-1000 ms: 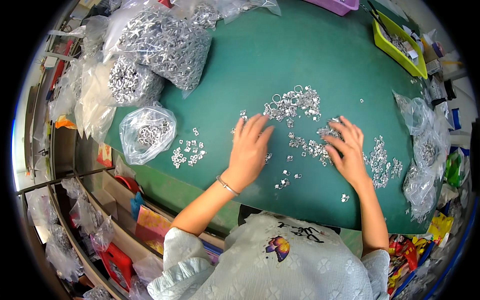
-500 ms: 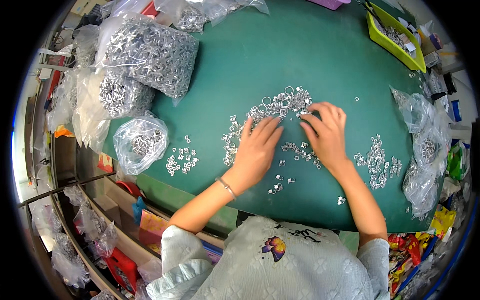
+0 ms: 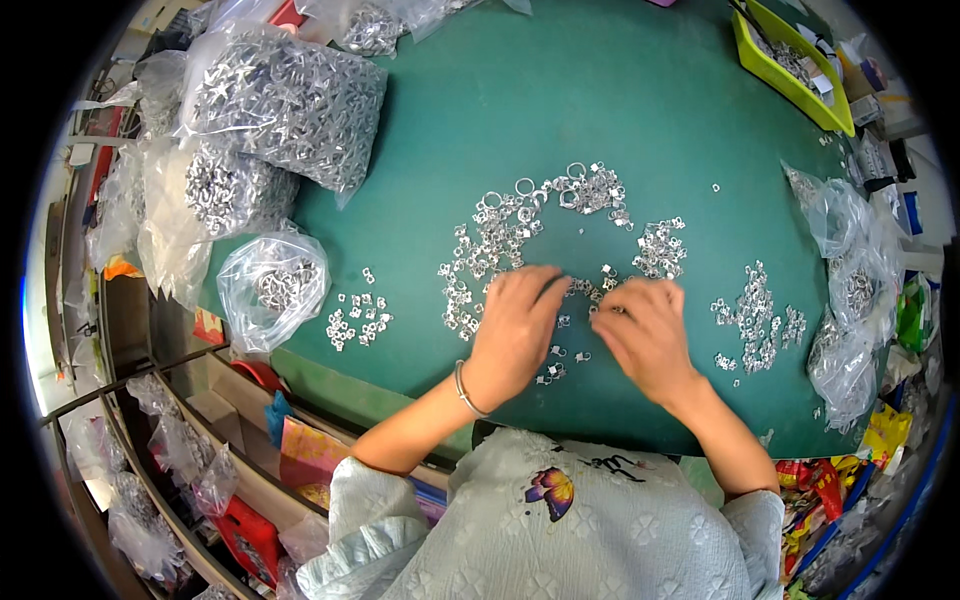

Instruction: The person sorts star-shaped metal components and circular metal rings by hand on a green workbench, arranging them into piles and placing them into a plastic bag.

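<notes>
My left hand [image 3: 520, 330], a bangle at its wrist, rests low over the green table with its fingers stretched forward and slightly apart. A heap of small silvery metal pieces [image 3: 497, 243] with some rings lies beyond it. My right hand [image 3: 645, 325] has its fingers curled toward the thumb, at a small cluster of metal pieces [image 3: 583, 288] between the hands. Whatever its fingertips hold is too small to make out. Past the right hand sits a small pile of metal pieces [image 3: 660, 250]; another heap with rings [image 3: 595, 188] lies farther away.
Clear bags of metal parts [image 3: 290, 105] crowd the far left, with an opened bag [image 3: 273, 285] nearer. Loose pieces lie in a left group [image 3: 360, 322] and a right group [image 3: 757, 315]. Bags [image 3: 850, 300] line the right edge; a yellow-green basket [image 3: 790, 70] stands far right.
Both hands have drawn back toward me from the far heap to the small cluster in the middle. The pile beyond my right hand now shows. My right fingers have curled in.
</notes>
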The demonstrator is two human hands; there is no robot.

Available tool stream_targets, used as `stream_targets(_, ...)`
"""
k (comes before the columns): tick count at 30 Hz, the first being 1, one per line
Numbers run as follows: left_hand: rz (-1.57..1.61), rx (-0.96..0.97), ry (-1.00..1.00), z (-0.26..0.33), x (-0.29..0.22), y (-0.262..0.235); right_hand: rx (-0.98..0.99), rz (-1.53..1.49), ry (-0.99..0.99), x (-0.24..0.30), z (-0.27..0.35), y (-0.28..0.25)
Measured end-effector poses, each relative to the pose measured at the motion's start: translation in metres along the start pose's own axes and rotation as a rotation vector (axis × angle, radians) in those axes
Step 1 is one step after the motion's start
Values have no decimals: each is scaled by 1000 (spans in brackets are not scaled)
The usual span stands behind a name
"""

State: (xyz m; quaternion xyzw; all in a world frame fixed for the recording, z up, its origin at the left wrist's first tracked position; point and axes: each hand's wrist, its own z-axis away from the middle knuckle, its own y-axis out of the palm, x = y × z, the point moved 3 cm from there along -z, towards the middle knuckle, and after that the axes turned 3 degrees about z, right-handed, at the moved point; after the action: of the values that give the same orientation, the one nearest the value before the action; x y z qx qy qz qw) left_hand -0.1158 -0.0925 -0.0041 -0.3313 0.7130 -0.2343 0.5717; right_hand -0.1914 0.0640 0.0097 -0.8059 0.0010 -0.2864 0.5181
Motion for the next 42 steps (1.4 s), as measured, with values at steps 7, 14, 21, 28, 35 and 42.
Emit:
stream_targets(7,-130,102,115,1,-10,12,-53,-99,55,-1,20,-9)
stream_targets(14,62,59,100,3,-15,13,-149,14,208,-30,-26,0)
stream_targets(21,-108,-151,-32,-55,13,-4,-282,119,127,-47,-65,20)
stream_targets(28,-115,-153,-65,-49,19,1,-306,237,35,-56,-69,32)
stream_targets(35,-137,-147,-64,-36,20,-9,-316,158,126,-49,-67,16)
stream_targets(42,979,-475,-187,-17,17,-88,-576,-307,544,-40,63,-93)
